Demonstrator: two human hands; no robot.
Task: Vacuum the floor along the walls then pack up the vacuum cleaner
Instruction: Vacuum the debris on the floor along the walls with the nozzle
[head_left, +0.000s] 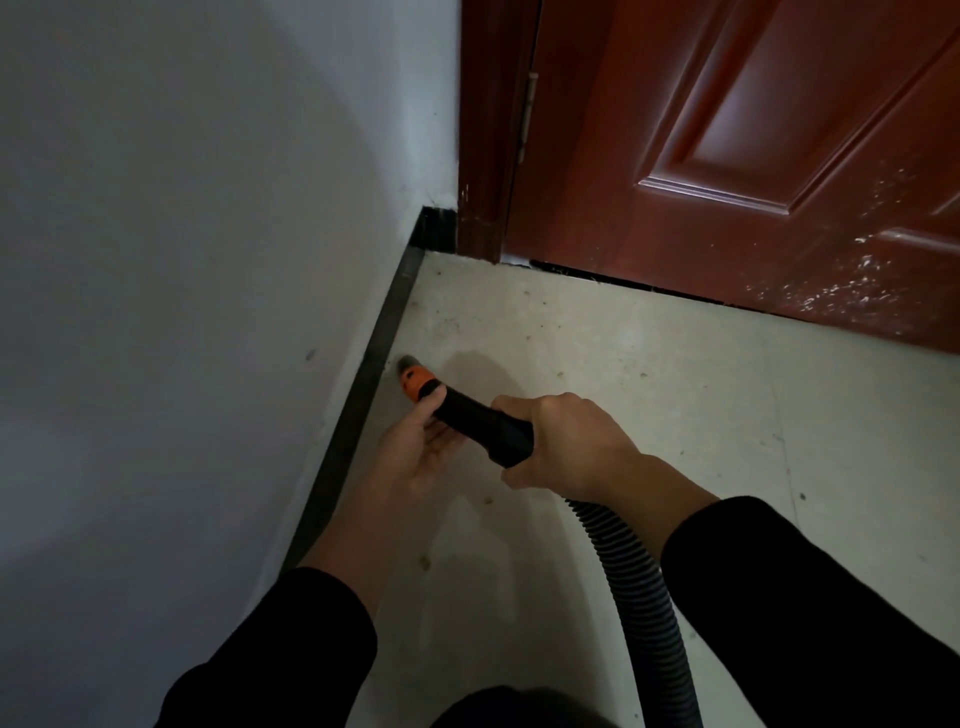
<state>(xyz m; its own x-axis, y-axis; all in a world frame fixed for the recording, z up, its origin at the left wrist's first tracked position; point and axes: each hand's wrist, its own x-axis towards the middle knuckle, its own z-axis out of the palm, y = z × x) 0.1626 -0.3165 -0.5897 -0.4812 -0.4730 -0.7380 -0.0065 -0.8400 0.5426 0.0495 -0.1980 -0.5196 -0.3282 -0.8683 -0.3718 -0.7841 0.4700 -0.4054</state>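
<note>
right hand (566, 447) wraps tight round the black tube (483, 426) mid frame | left hand (415, 452) seems to cup it from below, thumb on top | nozzle (414, 376) by the dark strip (370, 382)

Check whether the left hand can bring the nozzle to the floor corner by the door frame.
Probably yes. The left hand holds the nozzle beside the skirting board, and only open floor lies between it and the corner; the hose trails free behind.

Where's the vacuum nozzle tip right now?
In the head view, the orange nozzle tip sits left of centre down at the floor, beside the black baseboard, just ahead of the left hand.
</note>
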